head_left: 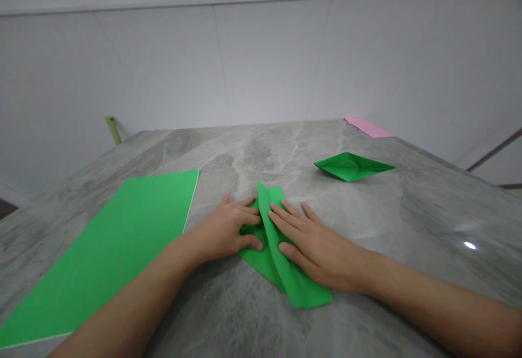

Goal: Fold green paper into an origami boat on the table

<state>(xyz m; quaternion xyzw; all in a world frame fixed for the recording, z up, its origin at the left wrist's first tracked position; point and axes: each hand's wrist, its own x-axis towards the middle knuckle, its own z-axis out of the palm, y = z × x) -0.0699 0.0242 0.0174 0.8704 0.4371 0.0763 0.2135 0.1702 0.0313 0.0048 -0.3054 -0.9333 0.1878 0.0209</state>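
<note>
A partly folded sheet of green paper (285, 271) lies on the table before me, with a raised crease running lengthwise through its middle. On its left part rests my left hand (232, 225), fingers apart and the thumb on the paper near the fold. My right hand (310, 238) lies flat on the right part, fingers stretched toward the crease and pressing on it. Beyond my right hand sits a folded green paper boat (354, 168), pointed at both ends. The hands cover some of the paper's middle.
A large stack of green paper (122, 238) lies at the left, partly behind my left forearm. Pink paper (369, 127) is at the far right corner of the grey marbled table (253, 157). A light green handle-like object (113, 130) shows beyond the far left edge, near the white wall (261, 59).
</note>
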